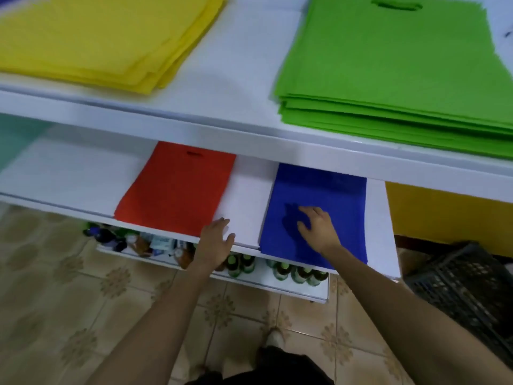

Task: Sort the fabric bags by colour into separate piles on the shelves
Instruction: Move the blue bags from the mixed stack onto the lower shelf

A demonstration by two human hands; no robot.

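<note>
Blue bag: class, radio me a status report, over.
Left hand open on shelf edge beside red bag. Right hand open at blue bag; bag lies flat. Nothing in the way.

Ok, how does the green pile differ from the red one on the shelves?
The green pile is a thick stack on the top shelf; the red pile looks thin, on the shelf below. Green lies right, red further left. Both show a handle cutout at the far edge.

Red bag, blue bag
</note>
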